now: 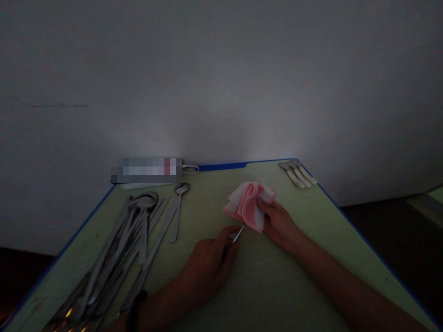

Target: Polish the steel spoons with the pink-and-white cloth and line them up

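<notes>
From my feed, the left hand (209, 260) grips a metal utensil (238, 234) over the table (211, 198); can't tell what kind, its far end's hidden by the pink-and-white cloth (249, 203) the right hand (278, 226) pinches.

Matt cloth (249, 205), shiny metal utensil (238, 234)

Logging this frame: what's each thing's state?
Left hand: closed on utensil
Right hand: gripping cloth
Utensil: held, far end hidden by cloth
Cloth: folded, bunched at utensil's end
Metal cutlery: heaped, overlapping
Small spoon: lying at metal cutlery's right edge
Pale-handled cutlery: side by side
Pixelated object: cannot tell
</notes>
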Demonstrator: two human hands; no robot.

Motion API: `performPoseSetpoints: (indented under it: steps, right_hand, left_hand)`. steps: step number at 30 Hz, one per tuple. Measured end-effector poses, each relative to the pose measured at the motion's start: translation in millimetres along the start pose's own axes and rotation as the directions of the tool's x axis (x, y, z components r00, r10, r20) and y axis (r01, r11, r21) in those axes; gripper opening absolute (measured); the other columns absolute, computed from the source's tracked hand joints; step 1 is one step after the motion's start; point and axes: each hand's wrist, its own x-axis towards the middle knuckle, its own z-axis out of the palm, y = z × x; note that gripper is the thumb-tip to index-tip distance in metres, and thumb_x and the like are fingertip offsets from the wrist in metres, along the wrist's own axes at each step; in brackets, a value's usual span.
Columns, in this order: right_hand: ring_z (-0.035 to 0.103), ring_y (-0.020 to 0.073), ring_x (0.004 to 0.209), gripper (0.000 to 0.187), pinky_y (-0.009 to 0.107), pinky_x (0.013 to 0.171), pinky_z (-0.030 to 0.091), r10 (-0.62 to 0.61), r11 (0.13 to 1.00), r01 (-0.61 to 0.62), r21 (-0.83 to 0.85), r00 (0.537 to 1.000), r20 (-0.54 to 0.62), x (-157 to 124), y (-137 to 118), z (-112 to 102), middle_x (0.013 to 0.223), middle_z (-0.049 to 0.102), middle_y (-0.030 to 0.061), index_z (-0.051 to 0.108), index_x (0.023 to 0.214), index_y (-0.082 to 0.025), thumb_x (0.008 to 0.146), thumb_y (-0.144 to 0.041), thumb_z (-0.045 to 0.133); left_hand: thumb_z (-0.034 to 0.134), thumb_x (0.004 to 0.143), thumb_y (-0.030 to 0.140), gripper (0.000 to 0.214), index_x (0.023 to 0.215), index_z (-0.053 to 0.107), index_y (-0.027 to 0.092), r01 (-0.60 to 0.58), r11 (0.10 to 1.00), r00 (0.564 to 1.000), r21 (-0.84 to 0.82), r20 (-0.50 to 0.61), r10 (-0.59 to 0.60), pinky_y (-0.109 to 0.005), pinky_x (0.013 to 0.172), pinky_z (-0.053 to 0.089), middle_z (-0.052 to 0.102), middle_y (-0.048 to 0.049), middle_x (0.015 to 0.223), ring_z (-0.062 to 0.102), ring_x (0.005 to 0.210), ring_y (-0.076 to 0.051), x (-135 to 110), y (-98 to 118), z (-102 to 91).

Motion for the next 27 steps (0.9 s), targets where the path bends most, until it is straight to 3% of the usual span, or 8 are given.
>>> performPoseSetpoints:
  steps: [16, 27]
  right_hand:
    - [0.064, 0.0167, 0.076, 0.024, 0.034, 0.080, 0.048, 0.044, 0.999, -0.043, -0.020, 0.999, 0.018, -1.9, -3.3, 2.2, 0.083, 0.070, 0.0036, 0.064, 0.091, -0.016, 0.069, -0.025, 0.069]
    - [0.064, 0.0175, 0.080, 0.024, 0.035, 0.083, 0.047, 0.039, 0.999, -0.038, -0.023, 0.999, 0.018, -0.3, -2.2, 1.3, 0.084, 0.069, 0.0042, 0.063, 0.089, -0.015, 0.069, -0.025, 0.069]
  left_hand:
    - [0.032, 0.093, 0.026, 0.033, 0.125, 0.038, 0.020, -0.011, 0.998, 1.000, 0.066, 0.014, 0.010, -0.024, 0.056, 0.040, 0.065, -0.0005, 0.074, 0.060, 0.062, -0.016, 1.0, -3.3, 2.4]
    - [0.032, 0.093, 0.027, 0.036, 0.128, 0.037, 0.022, -0.023, 0.997, 1.000, 0.080, 0.002, 0.023, -0.025, 0.061, 0.043, 0.066, -0.0013, 0.079, 0.062, 0.068, -0.016, -0.3, -3.8, 3.0]
